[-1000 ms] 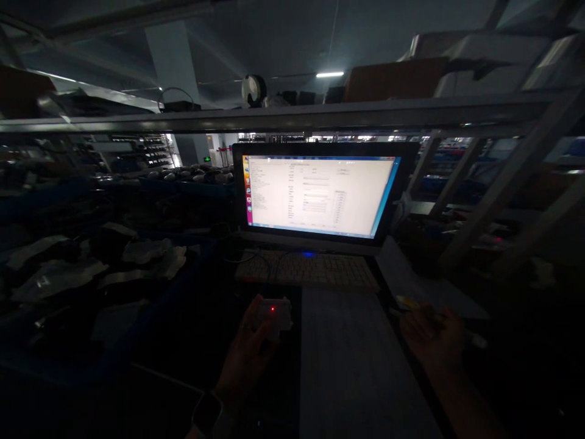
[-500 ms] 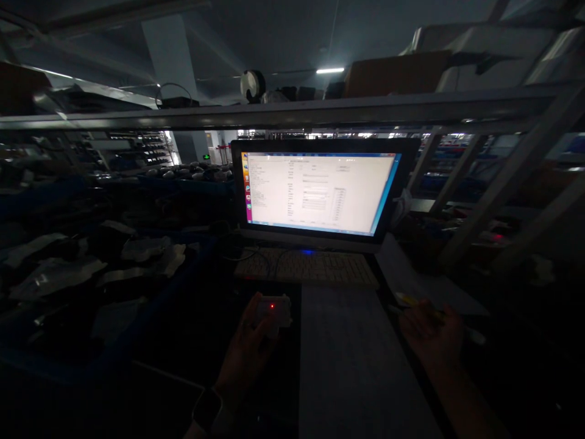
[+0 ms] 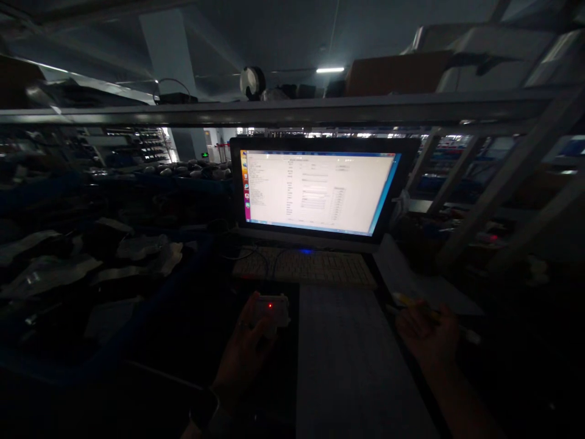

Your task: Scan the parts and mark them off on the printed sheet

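Observation:
My left hand (image 3: 247, 344), with a dark-faced watch on its wrist, is closed on a small pale boxy device (image 3: 273, 314). A red light glows on the device's upper face. It is held in front of the keyboard (image 3: 304, 265). To the right, my right hand (image 3: 423, 332) is curled with its fingers bent around a slim yellow pen-like object (image 3: 404, 299). Only parts of that object show past the fingers, and the darkness hides its exact kind. Between the hands lies a sheet of white paper (image 3: 347, 360).
A lit monitor (image 3: 315, 192) with a form on its screen stands behind the keyboard. At left, a blue bin (image 3: 150, 317) holds several bagged parts. An overhead shelf (image 3: 292, 111) carries boxes and a tape-like roll (image 3: 252, 82). Metal posts stand at right.
The whole view has shifted very slightly and looks a little darker. Both hands keep the same pose and hold.

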`<action>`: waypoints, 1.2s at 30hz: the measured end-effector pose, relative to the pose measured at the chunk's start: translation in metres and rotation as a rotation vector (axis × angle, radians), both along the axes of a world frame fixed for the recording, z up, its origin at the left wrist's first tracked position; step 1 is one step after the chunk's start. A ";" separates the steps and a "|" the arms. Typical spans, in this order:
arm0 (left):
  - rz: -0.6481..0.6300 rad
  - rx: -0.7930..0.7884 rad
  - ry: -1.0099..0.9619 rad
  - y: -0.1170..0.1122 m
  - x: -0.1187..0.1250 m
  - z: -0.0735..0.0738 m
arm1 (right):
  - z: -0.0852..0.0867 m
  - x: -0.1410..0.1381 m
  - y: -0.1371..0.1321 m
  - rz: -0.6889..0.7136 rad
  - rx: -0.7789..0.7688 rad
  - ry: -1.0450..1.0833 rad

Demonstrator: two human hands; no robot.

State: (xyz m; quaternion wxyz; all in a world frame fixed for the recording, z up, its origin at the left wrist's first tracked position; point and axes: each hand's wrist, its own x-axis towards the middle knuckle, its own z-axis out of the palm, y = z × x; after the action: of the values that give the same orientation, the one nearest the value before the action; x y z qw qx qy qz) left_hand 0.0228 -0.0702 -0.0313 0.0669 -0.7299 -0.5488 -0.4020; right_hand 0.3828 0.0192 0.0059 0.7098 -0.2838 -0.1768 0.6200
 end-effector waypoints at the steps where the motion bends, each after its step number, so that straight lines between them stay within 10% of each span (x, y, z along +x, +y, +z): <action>1: -0.001 0.008 0.001 0.000 0.000 0.001 | 0.000 0.000 0.000 -0.003 0.006 -0.001; 36: 0.005 -0.032 0.011 -0.001 0.000 0.005 | 0.010 -0.008 -0.003 -0.033 -0.048 0.004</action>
State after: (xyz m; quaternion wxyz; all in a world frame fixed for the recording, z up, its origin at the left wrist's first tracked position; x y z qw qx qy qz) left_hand 0.0230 -0.0711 -0.0266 0.0592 -0.7317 -0.5567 -0.3889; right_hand 0.3745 0.0159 0.0154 0.7133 -0.3026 -0.1557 0.6127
